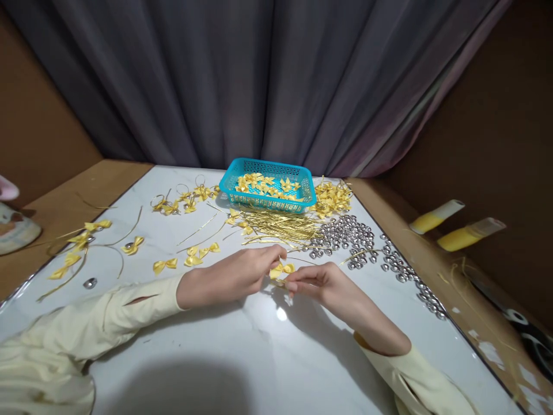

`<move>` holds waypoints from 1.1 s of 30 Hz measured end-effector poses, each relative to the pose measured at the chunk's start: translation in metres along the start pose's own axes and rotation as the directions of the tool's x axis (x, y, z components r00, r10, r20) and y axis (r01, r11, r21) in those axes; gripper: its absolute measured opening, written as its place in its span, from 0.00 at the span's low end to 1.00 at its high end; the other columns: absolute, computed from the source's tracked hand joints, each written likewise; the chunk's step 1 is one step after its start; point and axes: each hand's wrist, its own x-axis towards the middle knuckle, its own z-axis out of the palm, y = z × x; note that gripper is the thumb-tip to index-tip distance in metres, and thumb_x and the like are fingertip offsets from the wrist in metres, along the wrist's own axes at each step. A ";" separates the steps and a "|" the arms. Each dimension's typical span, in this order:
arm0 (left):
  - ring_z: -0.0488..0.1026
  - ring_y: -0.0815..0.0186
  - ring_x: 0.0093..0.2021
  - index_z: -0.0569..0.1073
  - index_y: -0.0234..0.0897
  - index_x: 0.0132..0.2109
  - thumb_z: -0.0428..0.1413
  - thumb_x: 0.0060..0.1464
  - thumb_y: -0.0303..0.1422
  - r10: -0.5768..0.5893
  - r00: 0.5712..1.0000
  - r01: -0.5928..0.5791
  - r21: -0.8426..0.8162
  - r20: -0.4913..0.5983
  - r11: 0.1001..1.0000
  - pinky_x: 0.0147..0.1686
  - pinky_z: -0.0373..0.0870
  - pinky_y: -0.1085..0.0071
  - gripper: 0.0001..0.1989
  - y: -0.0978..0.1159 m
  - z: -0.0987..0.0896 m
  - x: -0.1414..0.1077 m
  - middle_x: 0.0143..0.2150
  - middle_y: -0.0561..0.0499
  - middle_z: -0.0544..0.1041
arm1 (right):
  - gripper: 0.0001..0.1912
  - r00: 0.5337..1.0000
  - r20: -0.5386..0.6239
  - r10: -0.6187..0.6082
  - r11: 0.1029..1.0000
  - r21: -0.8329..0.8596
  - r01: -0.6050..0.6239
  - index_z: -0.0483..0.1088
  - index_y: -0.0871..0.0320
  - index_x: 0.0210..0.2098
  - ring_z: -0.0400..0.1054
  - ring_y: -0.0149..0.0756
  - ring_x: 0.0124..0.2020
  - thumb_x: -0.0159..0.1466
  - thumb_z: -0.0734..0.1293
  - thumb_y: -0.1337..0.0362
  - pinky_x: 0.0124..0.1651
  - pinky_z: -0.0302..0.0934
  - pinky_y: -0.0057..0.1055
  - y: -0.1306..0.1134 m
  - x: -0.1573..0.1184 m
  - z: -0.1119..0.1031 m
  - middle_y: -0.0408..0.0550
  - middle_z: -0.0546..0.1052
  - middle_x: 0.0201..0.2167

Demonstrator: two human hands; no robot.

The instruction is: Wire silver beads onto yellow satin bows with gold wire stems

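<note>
A small yellow ribbon bow (283, 269) is held between my two hands, just above the white table. My left hand (253, 268) is closed, its fingers pinching at the bow's left side. From the right, my right hand (326, 284) pinches the bow's lower edge between thumb and fingertips; the exact grip is partly hidden. A thin gold strand runs near the fingertips. Beyond the hands lies a pile of gold twist ties (280, 225). Silver heart-shaped pieces (345, 233) spread to its right. Several loose bows (165, 266) lie left of my left hand.
A turquoise basket (266, 164) with yellow bows stands at the back, a heap of bows (332, 197) beside it. Bows with gold ties (80, 239) lie at left. Two yellow tubes (470, 233) and scissors-like black handles (536, 343) are at right. A grey curtain (242, 80) hangs behind.
</note>
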 end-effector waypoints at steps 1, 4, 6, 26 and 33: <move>0.67 0.67 0.31 0.63 0.35 0.41 0.43 0.59 0.22 0.022 1.000 -0.022 0.014 0.009 1.000 0.30 0.61 0.72 0.07 0.000 0.001 -0.001 0.33 0.50 0.69 | 0.13 1.000 -0.007 0.004 1.000 0.002 -0.004 0.76 0.61 0.27 0.66 0.34 0.28 0.58 0.65 0.59 0.35 0.58 0.29 0.000 0.000 0.000 0.47 0.77 0.26; 0.69 0.64 0.34 0.64 0.35 0.43 0.44 0.56 0.19 0.080 0.996 -0.083 0.057 0.047 0.995 0.32 0.63 0.71 0.11 -0.002 0.002 -0.002 0.36 0.48 0.71 | 0.13 1.000 -0.020 0.003 1.000 0.006 -0.003 0.77 0.61 0.28 0.66 0.34 0.28 0.58 0.65 0.58 0.34 0.57 0.29 0.000 0.000 0.000 0.46 0.77 0.26; 0.70 0.63 0.36 0.64 0.34 0.45 0.44 0.54 0.18 0.114 0.991 -0.119 0.078 0.065 0.990 0.32 0.64 0.71 0.13 -0.003 0.003 -0.003 0.37 0.47 0.71 | 0.13 1.000 -0.024 0.007 1.000 0.008 -0.007 0.77 0.61 0.27 0.65 0.33 0.27 0.58 0.65 0.58 0.33 0.57 0.28 0.001 0.000 0.000 0.46 0.77 0.25; 0.70 0.64 0.35 0.67 0.33 0.45 0.43 0.59 0.22 0.260 0.962 -0.267 0.088 0.082 0.960 0.34 0.66 0.71 0.11 -0.008 0.005 0.001 0.36 0.46 0.73 | 0.06 0.954 -0.195 -0.229 0.962 -0.196 0.191 0.75 0.57 0.27 0.68 0.38 0.40 0.58 0.65 0.68 0.44 0.61 0.34 0.005 0.000 0.004 0.50 0.73 0.35; 0.69 0.65 0.32 0.66 0.33 0.45 0.42 0.63 0.28 0.270 0.962 -0.272 0.050 0.041 0.961 0.33 0.65 0.72 0.10 -0.007 0.004 0.003 0.34 0.46 0.72 | 0.07 0.967 -0.107 -0.233 0.966 -0.143 0.217 0.73 0.58 0.28 0.68 0.36 0.39 0.60 0.63 0.68 0.41 0.61 0.32 0.004 0.001 0.002 0.49 0.73 0.36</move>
